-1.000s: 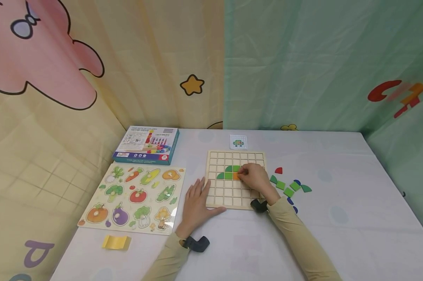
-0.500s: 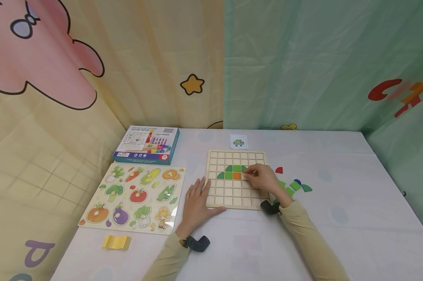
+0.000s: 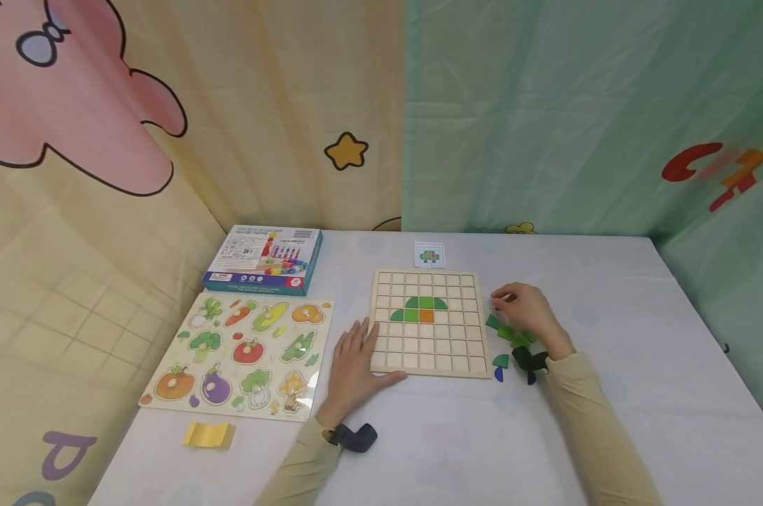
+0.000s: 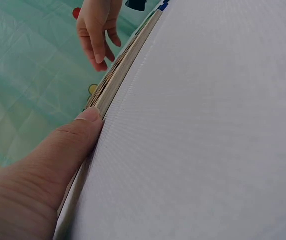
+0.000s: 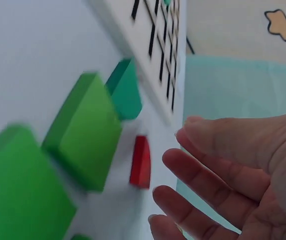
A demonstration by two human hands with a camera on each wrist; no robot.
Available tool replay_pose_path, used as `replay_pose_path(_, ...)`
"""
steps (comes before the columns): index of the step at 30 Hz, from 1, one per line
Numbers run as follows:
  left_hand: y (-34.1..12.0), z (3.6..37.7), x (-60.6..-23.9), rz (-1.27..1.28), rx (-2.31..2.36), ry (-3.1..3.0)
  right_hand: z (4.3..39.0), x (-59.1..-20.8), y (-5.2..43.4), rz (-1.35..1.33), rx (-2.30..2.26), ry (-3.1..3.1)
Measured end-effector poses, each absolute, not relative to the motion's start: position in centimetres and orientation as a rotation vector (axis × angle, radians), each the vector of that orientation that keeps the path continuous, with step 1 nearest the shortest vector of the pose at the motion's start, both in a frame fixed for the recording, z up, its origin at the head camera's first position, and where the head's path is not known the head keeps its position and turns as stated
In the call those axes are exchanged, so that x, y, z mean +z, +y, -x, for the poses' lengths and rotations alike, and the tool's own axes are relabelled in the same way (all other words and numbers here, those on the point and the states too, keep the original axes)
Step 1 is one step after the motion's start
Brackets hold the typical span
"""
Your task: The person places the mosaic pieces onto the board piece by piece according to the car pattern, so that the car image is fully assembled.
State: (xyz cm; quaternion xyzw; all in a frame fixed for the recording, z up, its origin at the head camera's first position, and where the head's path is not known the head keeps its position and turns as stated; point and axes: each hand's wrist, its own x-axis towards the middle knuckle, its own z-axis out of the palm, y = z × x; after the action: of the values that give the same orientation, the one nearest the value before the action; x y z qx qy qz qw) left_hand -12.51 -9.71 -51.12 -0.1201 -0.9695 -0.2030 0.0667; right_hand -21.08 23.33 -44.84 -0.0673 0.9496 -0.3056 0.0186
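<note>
A wooden grid board (image 3: 427, 351) lies mid-table with green pieces (image 3: 419, 308) and an orange square (image 3: 426, 317) set in it. My left hand (image 3: 356, 351) rests flat on the board's near left corner, its thumb (image 4: 78, 135) against the board's edge (image 4: 123, 70). My right hand (image 3: 520, 306) hovers right of the board over loose pieces, fingers (image 5: 202, 175) relaxed and holding nothing. A red piece (image 5: 141, 162) lies just beyond those fingertips. Beside it lie green blocks (image 5: 85, 127) and a teal piece (image 5: 125, 90). More loose pieces (image 3: 506, 332) lie by the wrist.
A vegetable peg puzzle (image 3: 242, 358) lies at the left, a blue toy box (image 3: 264, 260) behind it and a yellow piece (image 3: 209, 436) near the front edge. A small pattern card (image 3: 429, 254) lies behind the board. Curtains close off the back and sides.
My right hand has left the board, where the orange square now lies uncovered, and moved right to the loose pieces. My left hand has stayed put.
</note>
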Motion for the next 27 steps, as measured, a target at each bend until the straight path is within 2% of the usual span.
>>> replay_pose_path(18, -9.6, 12.6, -51.1, 0.358, -0.625, -2.928, 20.8, -45.4, 25.0, 0.254, -0.801, 2.980)
replay_pose_path(27, -9.7, 12.5, -51.2, 0.363, -0.610, -2.928, 20.6, -45.4, 25.6, 0.086, -0.851, 2.901)
